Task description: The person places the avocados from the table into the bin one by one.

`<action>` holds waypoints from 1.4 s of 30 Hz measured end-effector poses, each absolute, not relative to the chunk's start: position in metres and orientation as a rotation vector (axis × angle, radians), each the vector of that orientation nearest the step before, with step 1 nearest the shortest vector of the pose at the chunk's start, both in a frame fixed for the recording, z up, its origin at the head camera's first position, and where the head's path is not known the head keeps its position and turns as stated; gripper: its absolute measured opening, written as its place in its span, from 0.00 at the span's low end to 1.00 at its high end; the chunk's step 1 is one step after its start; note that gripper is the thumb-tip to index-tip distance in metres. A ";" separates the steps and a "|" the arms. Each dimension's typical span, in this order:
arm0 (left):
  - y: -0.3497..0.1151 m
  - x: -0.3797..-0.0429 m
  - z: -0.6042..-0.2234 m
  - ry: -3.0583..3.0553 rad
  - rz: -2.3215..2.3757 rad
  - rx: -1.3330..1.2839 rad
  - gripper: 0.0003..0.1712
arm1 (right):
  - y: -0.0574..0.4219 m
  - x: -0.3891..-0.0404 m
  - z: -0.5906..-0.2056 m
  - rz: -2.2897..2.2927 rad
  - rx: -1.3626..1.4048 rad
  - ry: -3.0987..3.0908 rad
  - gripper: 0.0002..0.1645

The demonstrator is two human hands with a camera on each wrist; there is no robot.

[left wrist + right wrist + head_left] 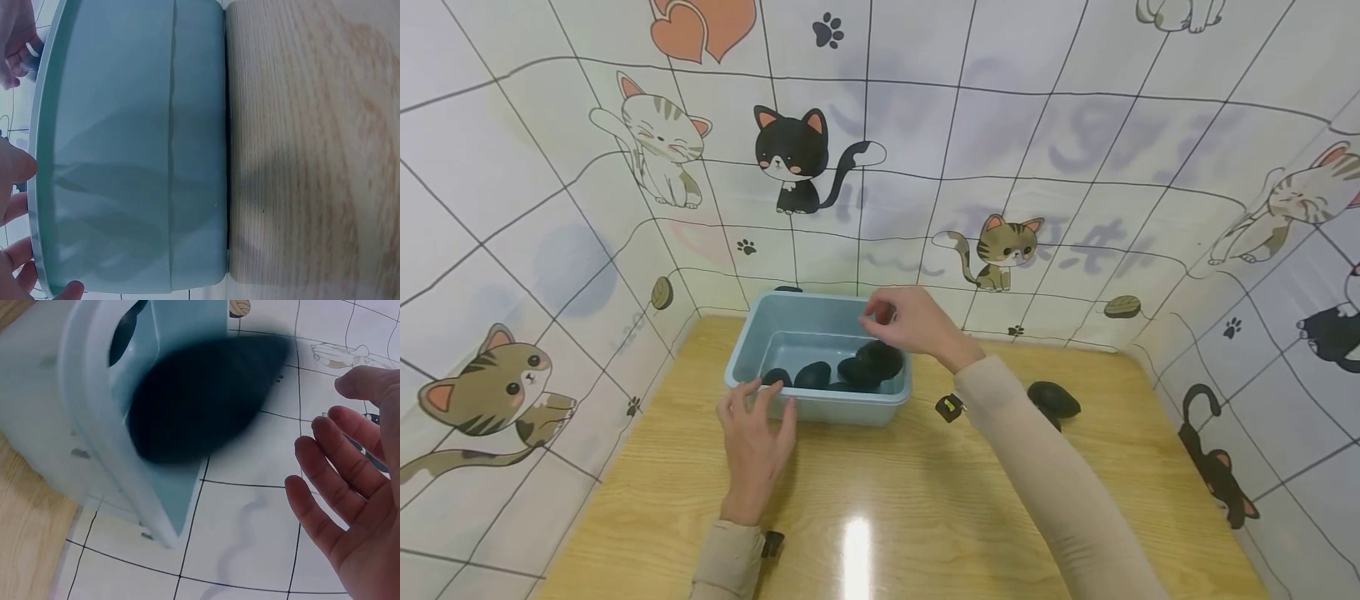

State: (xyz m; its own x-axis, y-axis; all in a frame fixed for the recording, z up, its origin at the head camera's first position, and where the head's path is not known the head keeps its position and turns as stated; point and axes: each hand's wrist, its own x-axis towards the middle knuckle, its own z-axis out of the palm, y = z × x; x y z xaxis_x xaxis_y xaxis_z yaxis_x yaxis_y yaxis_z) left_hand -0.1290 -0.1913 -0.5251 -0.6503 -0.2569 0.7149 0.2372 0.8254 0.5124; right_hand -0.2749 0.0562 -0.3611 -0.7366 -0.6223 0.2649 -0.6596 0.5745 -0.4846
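Observation:
A light blue plastic box (pixel 820 408) stands on the wooden table, with several dark avocados (pixel 812 375) lying inside. At its front left, my left hand (pixel 756 442) grips the rim, fingertips over the edge and thumb against the outer wall. Over the box's right end is my right hand (pixel 910 321), fingers spread and loosely bent, holding nothing. Just apart from those fingertips, a blurred avocado (pixel 206 400) hangs in the air at the box opening in the right wrist view.
More avocados (pixel 1054 400) lie on the table to the right, partly hidden by the right sleeve. A small black device (pixel 950 407) with a yellow mark shows beside the right cuff. A cat-printed tiled cloth (pixel 910 208) rises close behind the box and along both sides.

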 end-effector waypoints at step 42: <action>-0.188 -0.128 -0.524 -2.172 -0.718 0.027 0.17 | 0.097 -0.276 -0.385 0.943 1.023 -2.772 0.11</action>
